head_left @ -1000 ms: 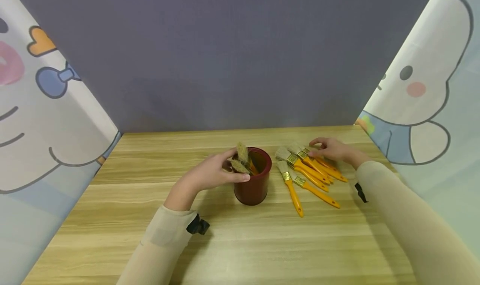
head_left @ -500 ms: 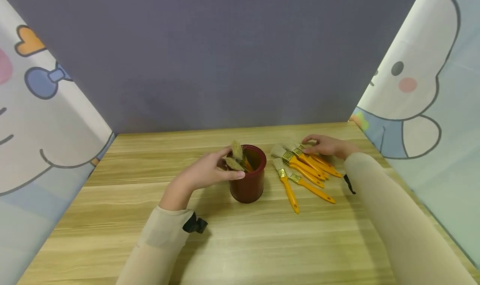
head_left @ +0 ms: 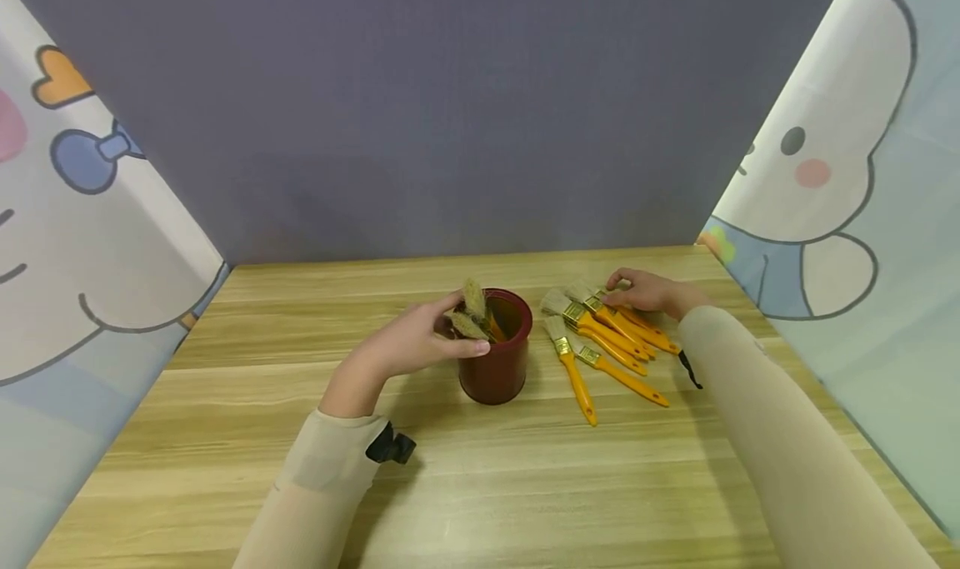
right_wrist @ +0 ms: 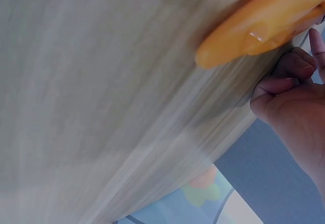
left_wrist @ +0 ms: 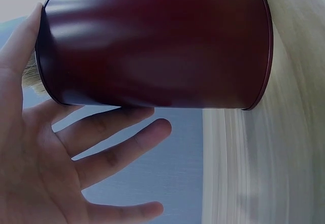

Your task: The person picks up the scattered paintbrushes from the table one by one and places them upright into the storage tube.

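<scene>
My left hand holds a dark red can at its rim, thumb in front and index finger behind. In the left wrist view other fingers spread along the can's side. Several bristle tufts stick up inside the can, bristles up, leaning toward the hand. To its right lies a loose pile of paintbrushes with orange handles and pale bristles. At the back of the pile my right hand pinches a paintbrush near its metal band. The right wrist view shows orange handles beside curled fingers; the pinch itself is mostly hidden.
The wood-grain table ends at a grey-blue back panel. Printed cartoon sheets hang along both sides. Two paintbrushes, one nearest the can and one at the front right, lie at the pile's front.
The whole view has shifted slightly with the head. My right wrist has turned a little over the pile, its black strap hanging lower. The left hand stays on the can.
</scene>
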The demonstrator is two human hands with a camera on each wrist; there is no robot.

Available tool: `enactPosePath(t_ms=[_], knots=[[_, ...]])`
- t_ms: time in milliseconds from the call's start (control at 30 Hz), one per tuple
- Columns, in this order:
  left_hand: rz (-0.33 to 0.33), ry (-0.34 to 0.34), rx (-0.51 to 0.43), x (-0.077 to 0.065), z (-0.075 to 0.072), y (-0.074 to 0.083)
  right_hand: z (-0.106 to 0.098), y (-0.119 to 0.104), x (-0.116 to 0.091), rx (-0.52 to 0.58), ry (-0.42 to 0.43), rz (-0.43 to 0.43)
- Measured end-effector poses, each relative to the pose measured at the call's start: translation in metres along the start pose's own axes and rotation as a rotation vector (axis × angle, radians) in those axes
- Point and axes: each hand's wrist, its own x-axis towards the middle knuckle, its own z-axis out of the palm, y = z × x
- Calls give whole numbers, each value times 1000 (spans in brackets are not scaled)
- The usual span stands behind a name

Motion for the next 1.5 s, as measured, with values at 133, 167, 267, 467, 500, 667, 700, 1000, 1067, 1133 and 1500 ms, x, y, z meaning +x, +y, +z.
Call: enactPosePath(t_ms=[133, 167, 267, 467, 500, 667, 700, 1000, 1067, 1133, 1500], knots=[[-9, 11, -6, -2, 0, 0, 1, -2, 0, -1, 15, 8], [-14, 15, -9, -3, 0, 0, 1, -2, 0, -3, 16, 11], [-37, 26, -25, -6, 2, 0, 1, -4, 1, -11, 16, 15], [-68, 60, -43, -10, 4, -3, 2, -8, 5, -44, 25, -11], [-66, 65, -53, -11, 4, -3, 2, -8, 7, -47, 26, -13], [-63, 72, -77, -13, 4, -8, 5, -11, 13, -46, 20, 3], [-66, 73, -82, -14, 5, -9, 5, -12, 13, -49, 18, 4], [-72, 71, -62, -9, 9, -4, 4, -6, 7, -80, 83, -14], [-68, 67, -58, -6, 10, -3, 2, -1, 6, -98, 113, -19], [-67, 63, -58, -4, 14, -3, 1, 4, 4, -110, 143, -24], [-62, 68, -31, 2, 20, -4, -32, -23, -16, 34, 410, -96]])
